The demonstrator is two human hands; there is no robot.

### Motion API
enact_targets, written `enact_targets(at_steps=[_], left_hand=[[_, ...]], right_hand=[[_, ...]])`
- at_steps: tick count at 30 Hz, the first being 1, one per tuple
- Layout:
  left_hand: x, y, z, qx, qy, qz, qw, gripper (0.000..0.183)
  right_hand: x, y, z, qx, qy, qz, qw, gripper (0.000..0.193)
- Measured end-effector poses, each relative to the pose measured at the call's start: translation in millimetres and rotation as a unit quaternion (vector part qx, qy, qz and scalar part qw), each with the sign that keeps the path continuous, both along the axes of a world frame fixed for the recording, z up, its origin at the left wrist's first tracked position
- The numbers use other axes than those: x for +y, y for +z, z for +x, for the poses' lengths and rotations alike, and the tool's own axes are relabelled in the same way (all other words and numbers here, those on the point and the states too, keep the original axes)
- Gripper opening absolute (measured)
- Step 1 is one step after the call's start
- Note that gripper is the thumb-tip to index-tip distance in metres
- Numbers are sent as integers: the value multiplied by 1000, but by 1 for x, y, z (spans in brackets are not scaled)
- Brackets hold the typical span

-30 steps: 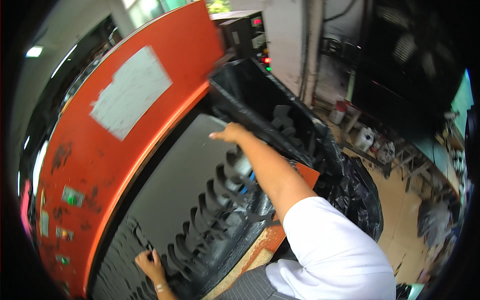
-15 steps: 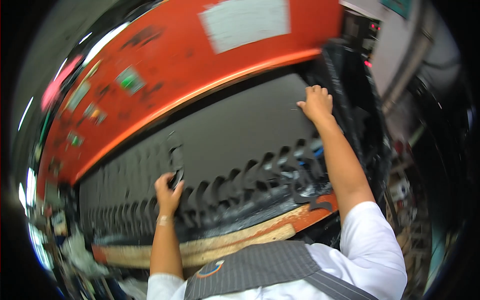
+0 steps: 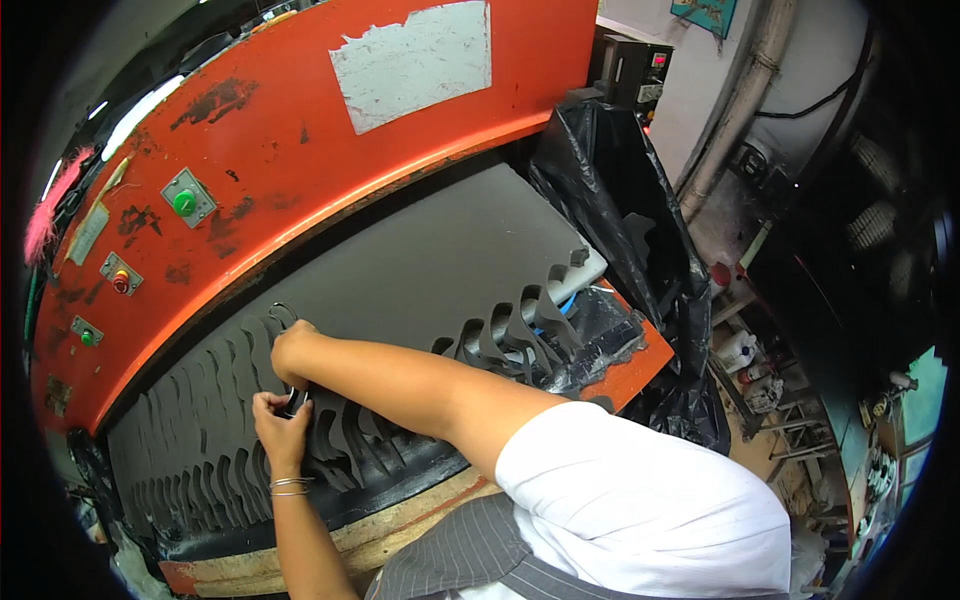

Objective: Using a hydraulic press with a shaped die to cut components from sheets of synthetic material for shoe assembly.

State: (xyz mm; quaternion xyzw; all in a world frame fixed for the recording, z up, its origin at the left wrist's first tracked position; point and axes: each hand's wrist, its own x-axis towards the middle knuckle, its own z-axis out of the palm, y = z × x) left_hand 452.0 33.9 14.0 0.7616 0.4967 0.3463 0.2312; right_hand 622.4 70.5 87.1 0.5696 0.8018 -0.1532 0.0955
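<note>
A narrow, curved metal cutting die (image 3: 284,310) stands on a dark grey foam sheet (image 3: 440,240), just right of a row of wavy cuts. My left hand (image 3: 280,425) is closed on its near end, with dark metal showing between thumb and fingers. Reaching across from the right, my right hand (image 3: 293,352) is closed around its middle and hides that part. The right fingers are mostly covered by the hand's back. Curved foam strips (image 3: 345,440) stand up along the sheet's near edge.
An orange machine beam (image 3: 270,180) with green and red buttons spans the far side. A worn wooden edge (image 3: 400,525) runs along the front. Black plastic (image 3: 625,200) drapes the right end, beside an orange corner (image 3: 645,365). Shelves with clutter stand farther right.
My right hand has left the sheet's far right corner and swung left onto the cutting die beside my left hand. The view has turned toward the right.
</note>
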Motion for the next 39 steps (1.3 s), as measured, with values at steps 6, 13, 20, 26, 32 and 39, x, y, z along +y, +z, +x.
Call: enact_targets(at_steps=[6,13,20,26,32,39], left_hand=[[1,12,44,-117,-44,44,991,43],[-15,-3,35,170,-156,41,972,43],[20,5,64,288,-49,-14,956,45],[27,4,63,263,-48,-28,963,43],[41,7,63,240,-106,-104,959,48],[46,10,49,245,-144,-113,952,49]], right_hand=[[21,-41,35,146,-11,8,989,33],[-28,-41,102,642,-138,19,754,19],[-64,-34,54,100,-127,52,986,35],[-116,-60,56,287,-184,139,930,94],[-117,-85,32,202,-169,277,924,93],[-118,-89,21,196,-140,324,915,87]])
